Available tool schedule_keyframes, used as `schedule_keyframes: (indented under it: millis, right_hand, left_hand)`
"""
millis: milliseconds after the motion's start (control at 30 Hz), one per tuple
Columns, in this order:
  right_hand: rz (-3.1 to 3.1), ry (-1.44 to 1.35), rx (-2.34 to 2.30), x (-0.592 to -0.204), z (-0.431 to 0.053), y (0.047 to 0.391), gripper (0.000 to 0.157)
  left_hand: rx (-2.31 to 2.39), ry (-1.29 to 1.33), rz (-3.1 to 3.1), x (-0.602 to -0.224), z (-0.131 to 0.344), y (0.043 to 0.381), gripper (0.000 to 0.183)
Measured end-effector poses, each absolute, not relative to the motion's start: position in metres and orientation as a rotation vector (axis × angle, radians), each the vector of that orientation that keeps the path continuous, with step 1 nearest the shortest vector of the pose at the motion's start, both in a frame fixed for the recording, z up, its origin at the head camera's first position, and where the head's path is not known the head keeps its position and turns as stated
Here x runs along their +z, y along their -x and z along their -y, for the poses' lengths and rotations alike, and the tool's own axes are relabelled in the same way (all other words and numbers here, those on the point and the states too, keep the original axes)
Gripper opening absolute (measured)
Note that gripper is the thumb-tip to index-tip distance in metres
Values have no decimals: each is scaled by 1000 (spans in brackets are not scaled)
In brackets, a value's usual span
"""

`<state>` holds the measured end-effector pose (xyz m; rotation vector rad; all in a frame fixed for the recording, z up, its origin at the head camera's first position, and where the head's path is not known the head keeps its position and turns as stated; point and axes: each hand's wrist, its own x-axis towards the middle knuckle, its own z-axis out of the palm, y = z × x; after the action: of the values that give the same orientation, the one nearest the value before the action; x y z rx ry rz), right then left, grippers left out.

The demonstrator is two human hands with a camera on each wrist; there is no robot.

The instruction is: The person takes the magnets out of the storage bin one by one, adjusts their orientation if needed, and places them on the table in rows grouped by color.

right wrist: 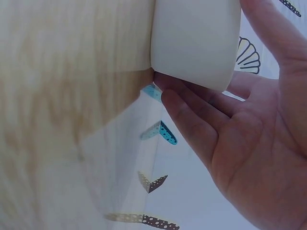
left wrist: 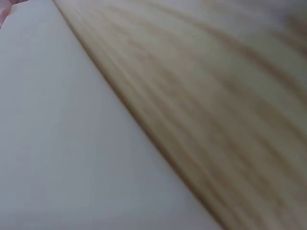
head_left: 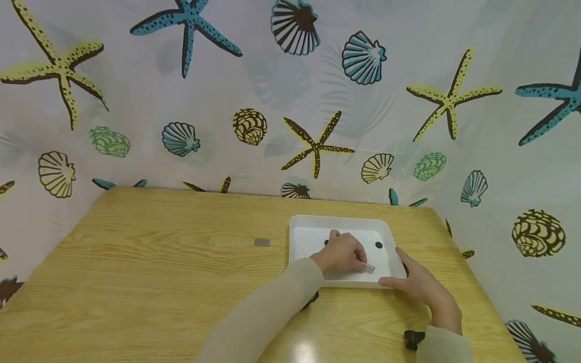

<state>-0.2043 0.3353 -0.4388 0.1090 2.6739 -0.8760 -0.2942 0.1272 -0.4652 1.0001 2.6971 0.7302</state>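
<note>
A shallow white tray (head_left: 387, 229) sits on the wooden table. Inside it, my left hand (head_left: 342, 253) reaches over from the left and pinches a small clear rectangular piece (head_left: 369, 268) near the tray floor. Two black discs lie in the tray: one disc (head_left: 379, 245) in plain sight, another disc (head_left: 326, 242) partly covered by the left hand. My right hand (head_left: 422, 282) holds the tray's near right corner, thumb at the front rim and fingers along the right side. In the right wrist view the fingers (right wrist: 192, 120) touch the outer wall.
A small grey rectangle (head_left: 262, 242) lies on the table (head_left: 150, 262) left of the tray. A white curtain (head_left: 218, 101) printed with shells and starfish hangs behind the table and along its right side. The left wrist view shows mostly the tray's outer wall (left wrist: 72, 129).
</note>
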Motion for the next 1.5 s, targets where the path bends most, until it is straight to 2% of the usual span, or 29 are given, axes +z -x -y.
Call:
schedule_keyframes:
  millis: [500,1500]
  right_hand:
    - [-2683,-103,-861,-439,-333,204,124]
    - [-2658,-138,-822,-437,-329,205,127]
  left_hand:
    - [768,-1012,-2732,-449,-118,298,7]
    - [826,-959,-2870,-411,-62,306,6]
